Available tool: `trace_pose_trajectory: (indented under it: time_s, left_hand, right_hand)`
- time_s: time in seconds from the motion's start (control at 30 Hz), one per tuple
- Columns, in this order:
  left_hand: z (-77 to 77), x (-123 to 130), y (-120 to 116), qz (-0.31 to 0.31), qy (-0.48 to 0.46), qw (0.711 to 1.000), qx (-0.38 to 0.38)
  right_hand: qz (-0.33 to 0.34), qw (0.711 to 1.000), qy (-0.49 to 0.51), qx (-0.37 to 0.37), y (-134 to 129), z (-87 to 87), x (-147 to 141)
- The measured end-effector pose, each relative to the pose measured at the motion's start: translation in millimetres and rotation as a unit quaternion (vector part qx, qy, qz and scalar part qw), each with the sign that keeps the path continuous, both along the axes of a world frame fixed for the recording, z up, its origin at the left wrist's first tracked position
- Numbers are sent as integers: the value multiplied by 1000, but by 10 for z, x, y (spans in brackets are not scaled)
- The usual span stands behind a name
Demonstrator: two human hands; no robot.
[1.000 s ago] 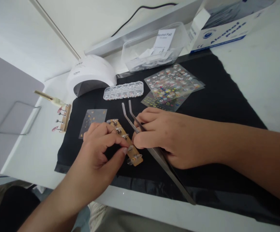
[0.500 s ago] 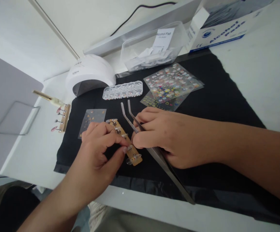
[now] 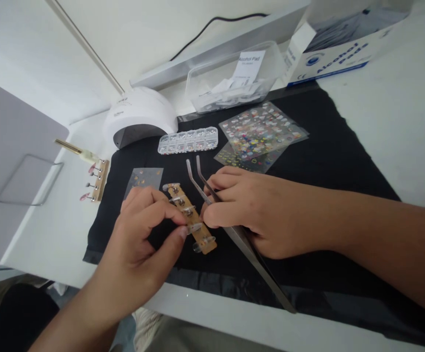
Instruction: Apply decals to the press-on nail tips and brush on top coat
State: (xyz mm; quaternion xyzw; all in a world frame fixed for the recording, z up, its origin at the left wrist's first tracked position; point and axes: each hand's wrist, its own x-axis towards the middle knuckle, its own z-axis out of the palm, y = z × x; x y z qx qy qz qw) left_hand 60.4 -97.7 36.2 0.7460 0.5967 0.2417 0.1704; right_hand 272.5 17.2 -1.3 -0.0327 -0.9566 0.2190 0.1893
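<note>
Thumb and forefinger of my left hand (image 3: pixel 148 230) pinch the end of a clear false nail (image 3: pixel 194 228). That nail sits on a narrow wooden nail stand (image 3: pixel 199 233), along with several other clear nails. My right hand (image 3: pixel 249 210) is closed around bent-tip metal tweezers (image 3: pixel 239 239). The tweezers' two tips are apart and point toward the back, with nothing between them. My right fingers are close to the right side of the stand; whether they touch it is hidden.
A black cloth (image 3: pixel 329 161) covers much of the white table (image 3: pixel 399 127). Around the hands lie a rhinestone case (image 3: pixel 188 141), sticker sheets (image 3: pixel 263 128) and a small gold-dotted sheet (image 3: pixel 144 178). Behind stand a nail lamp (image 3: pixel 142 107), a clear tub (image 3: pixel 230 83) and an alcohol pads box (image 3: pixel 329 61).
My left hand has drawn back slightly left from the stand, uncovering more of its nails, while its thumb and forefinger still pinch. The right hand and tweezers stay nearly in place.
</note>
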Motion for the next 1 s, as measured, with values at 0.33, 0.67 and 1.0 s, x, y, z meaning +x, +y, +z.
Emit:
trace_pose_trajectory:
  time_s: [0.33,0.67,1.0]
  left_hand:
    - [-57,67,47,-15,67,998,11]
    - [-86,70,45,-27,65,997,18]
    - [-45,29,34,-21,9,999,46]
  right_hand:
    - [0,1000,28,9,2,-45,-10]
    - [5,1000,15,-2,-1,-16,8]
    - [0,1000,30,7,0,-36,9]
